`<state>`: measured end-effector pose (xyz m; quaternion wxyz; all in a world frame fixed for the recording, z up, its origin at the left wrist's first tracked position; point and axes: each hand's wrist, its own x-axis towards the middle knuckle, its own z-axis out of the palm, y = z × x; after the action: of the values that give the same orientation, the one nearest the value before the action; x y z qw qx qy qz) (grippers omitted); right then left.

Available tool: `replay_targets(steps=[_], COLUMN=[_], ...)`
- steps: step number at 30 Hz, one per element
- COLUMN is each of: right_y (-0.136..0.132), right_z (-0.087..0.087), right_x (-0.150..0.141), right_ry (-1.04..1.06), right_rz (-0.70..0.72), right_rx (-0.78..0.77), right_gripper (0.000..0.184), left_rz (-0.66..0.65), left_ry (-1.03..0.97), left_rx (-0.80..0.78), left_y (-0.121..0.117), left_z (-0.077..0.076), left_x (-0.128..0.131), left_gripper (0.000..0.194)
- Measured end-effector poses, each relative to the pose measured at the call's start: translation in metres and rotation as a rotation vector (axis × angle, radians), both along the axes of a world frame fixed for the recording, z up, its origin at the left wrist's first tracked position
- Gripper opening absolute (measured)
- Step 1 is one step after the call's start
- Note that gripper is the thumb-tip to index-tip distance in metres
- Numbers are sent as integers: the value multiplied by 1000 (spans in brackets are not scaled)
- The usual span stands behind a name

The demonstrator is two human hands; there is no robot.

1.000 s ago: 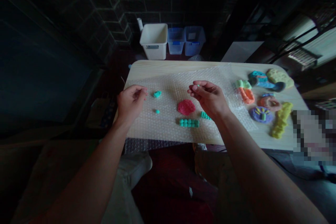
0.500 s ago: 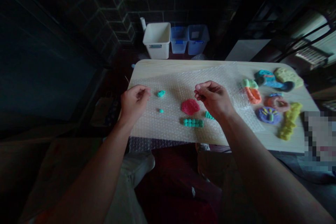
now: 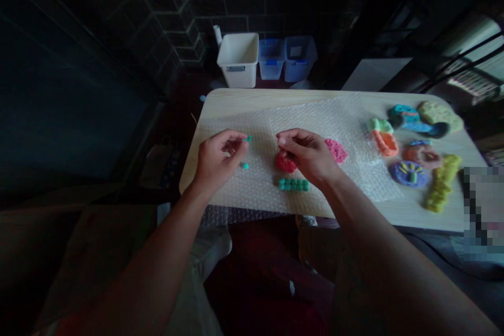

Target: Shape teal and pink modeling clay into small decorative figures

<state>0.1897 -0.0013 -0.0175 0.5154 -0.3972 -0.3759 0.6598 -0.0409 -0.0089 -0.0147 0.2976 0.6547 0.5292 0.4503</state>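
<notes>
My left hand [image 3: 221, 160] is over the left part of the bubble wrap [image 3: 252, 189], thumb and forefinger pinched at a green clay lump [image 3: 248, 138], which they partly cover. Just below those fingertips lies a small green clay ball [image 3: 245, 166]. My right hand [image 3: 305, 152] hovers above the red clay disc [image 3: 285, 164], its fingers pressed together; whatever they may hold is too small to make out. In front of it, two rows of green clay balls [image 3: 294, 185] rest on the wrap. A bumpy pink clay piece [image 3: 335, 150] shows behind the right hand.
On the table's [image 3: 236, 97] right side sit clay shapes: an orange and green one [image 3: 385, 142], a blue one [image 3: 419, 122], a purple disc [image 3: 409, 174], a brown ring [image 3: 423, 156] and a yellow strip [image 3: 443, 184]. Beyond the table stand a white bin [image 3: 239, 63] and blue tubs [image 3: 271, 60].
My left hand has moved right onto the green clay lump. My right hand has moved left over the red disc, uncovering the pink piece and hiding a small green cluster.
</notes>
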Motion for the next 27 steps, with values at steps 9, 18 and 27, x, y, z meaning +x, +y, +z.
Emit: replay_targets(steps=[9,18,27], right_y=[-10,-9,-1], right_z=[3,0,-4], right_x=[-10,-6,-18], right_ry=[-15,-88,-236], right_rz=[100,124,8], right_rx=[146,239,257], right_gripper=[28,36,35], left_rz=[-206,-279,-78], left_ry=[-355,-706,-354], left_rx=[-326,-478,-338], left_y=[-9,2,13], left_z=[4,3,-1], left_x=[22,38,12], left_gripper=[35,29,37])
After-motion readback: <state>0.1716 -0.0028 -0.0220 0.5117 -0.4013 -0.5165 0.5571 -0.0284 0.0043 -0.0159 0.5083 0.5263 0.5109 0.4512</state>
